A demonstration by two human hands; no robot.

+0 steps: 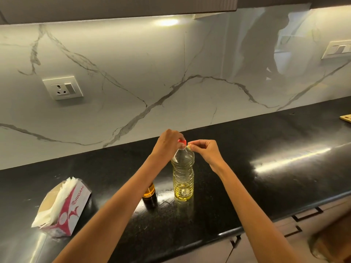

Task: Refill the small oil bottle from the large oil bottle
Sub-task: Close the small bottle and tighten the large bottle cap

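The large oil bottle (183,177) stands upright mid-counter (247,149), well back from the front edge, oil filling roughly its lower part. The left hand (168,144) curls over its red cap (182,142). The right hand (206,150) pinches something small and pale at the neck, perhaps a seal strip. The small oil bottle (149,193) stands just left, partly hidden by the forearm. A tissue box (64,207) sits near the edge, far left.
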